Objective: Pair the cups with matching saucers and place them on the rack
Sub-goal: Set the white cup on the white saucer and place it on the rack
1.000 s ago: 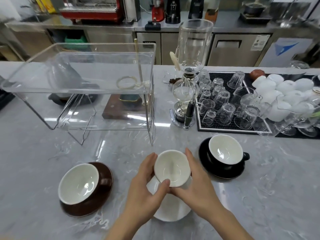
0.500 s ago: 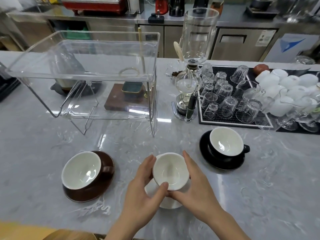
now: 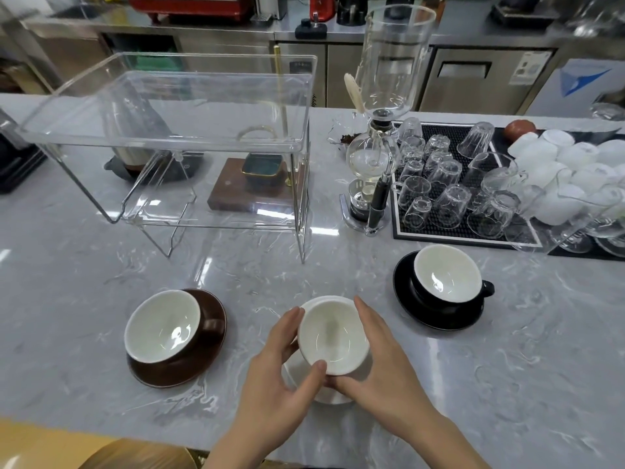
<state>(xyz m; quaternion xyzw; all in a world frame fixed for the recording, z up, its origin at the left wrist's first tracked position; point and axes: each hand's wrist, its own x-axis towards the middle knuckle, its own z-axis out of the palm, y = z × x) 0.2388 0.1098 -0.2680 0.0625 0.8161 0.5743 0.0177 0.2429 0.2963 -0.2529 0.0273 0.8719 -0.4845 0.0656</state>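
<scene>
Change since earlier: both hands keep their hold on the white cup, which sits a little closer to the white saucer's middle than a second ago; the brown and black sets have not shifted on the counter.
Left hand (image 3: 280,377): curled against the left wall of the white cup (image 3: 333,335), thumb pressed on its near rim.
Right hand (image 3: 382,363): fingers laid along the cup's right wall, clamped on it from the opposite side.
White saucer (image 3: 297,375): directly under the cup and both hands, mostly hidden; whether cup and saucer touch cannot be told.
Brown cup (image 3: 162,326): left of the left hand, tilted on the brown saucer (image 3: 189,370).
Black cup (image 3: 446,275): beyond and right of the right hand, seated on the black saucer (image 3: 436,316).
Rack (image 3: 169,143): clear acrylic, well beyond the hands, to the left.
Counter (image 3: 507,384): grey marble beneath everything.
</scene>
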